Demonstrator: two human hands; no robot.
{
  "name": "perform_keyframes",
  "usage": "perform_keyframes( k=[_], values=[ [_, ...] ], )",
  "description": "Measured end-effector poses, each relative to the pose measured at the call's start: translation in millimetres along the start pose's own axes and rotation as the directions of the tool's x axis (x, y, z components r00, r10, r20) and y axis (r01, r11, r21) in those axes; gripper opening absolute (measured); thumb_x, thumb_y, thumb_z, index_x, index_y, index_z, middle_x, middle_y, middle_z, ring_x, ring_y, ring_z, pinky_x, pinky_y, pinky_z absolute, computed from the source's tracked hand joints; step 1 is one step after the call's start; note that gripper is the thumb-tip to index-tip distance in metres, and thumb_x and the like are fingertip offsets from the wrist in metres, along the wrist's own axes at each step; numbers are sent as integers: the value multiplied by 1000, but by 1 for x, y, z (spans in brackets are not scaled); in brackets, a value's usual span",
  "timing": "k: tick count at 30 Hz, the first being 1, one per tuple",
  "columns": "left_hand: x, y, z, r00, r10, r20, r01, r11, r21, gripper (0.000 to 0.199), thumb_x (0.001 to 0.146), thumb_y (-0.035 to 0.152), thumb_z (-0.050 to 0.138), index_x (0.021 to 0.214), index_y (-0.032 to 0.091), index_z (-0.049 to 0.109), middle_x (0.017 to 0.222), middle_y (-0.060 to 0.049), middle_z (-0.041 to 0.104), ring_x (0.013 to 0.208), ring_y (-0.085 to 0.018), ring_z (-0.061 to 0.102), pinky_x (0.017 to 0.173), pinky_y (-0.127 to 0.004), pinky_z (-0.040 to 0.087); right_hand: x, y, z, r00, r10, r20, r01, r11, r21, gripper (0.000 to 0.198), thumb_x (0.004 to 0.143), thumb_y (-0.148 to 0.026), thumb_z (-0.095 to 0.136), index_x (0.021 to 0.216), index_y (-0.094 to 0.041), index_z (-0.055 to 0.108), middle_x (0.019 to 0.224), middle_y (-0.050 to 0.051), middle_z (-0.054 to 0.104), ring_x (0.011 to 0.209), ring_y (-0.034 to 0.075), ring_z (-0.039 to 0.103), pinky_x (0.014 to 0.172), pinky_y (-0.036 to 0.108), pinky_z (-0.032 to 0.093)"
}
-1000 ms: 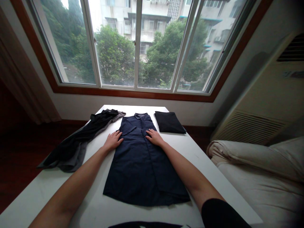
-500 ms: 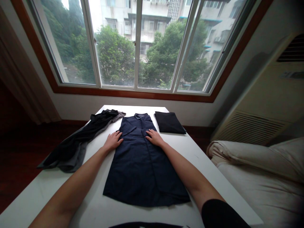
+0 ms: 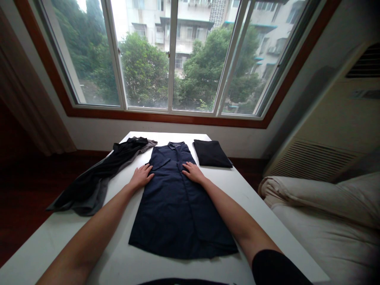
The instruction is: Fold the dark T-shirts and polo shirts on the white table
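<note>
Zero shift since a moment ago: left hand and right hand stay put, fingers slightly spread and unclenched, touching opposite sides of the navy shirt, flat on the surface.

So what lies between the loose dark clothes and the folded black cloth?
The navy shirt, laid flat on the white table, as the head view shows.

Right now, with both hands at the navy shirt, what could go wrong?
The left fingers rest at the edge of the shirt, so uneven pressure might wrinkle it. The dark clothes reach past the left edge of the table and could slide off. The folded black cloth lies at the table's right edge; a bump might knock it off.
</note>
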State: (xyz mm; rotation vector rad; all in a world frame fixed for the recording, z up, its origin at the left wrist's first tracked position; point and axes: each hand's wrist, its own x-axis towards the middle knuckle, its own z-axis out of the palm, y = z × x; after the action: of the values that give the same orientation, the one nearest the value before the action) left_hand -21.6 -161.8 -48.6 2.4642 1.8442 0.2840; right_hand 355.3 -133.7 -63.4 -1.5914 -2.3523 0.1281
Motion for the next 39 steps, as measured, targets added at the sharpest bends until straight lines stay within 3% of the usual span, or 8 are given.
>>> perform_keyframes(
  k=[39],
  values=[
    [0, 0, 0, 1000, 11, -2, -11, 1000, -15, 63, 105, 54, 41, 160, 24, 44, 170, -12, 36, 156, -34, 32, 126, -57, 25, 0, 0, -1, 1000, 8, 14, -8, 1000, 1, 62, 106, -56, 50, 159, -26, 50, 166, 9, 40, 157, 30, 32, 128, 48, 28]
  ],
)
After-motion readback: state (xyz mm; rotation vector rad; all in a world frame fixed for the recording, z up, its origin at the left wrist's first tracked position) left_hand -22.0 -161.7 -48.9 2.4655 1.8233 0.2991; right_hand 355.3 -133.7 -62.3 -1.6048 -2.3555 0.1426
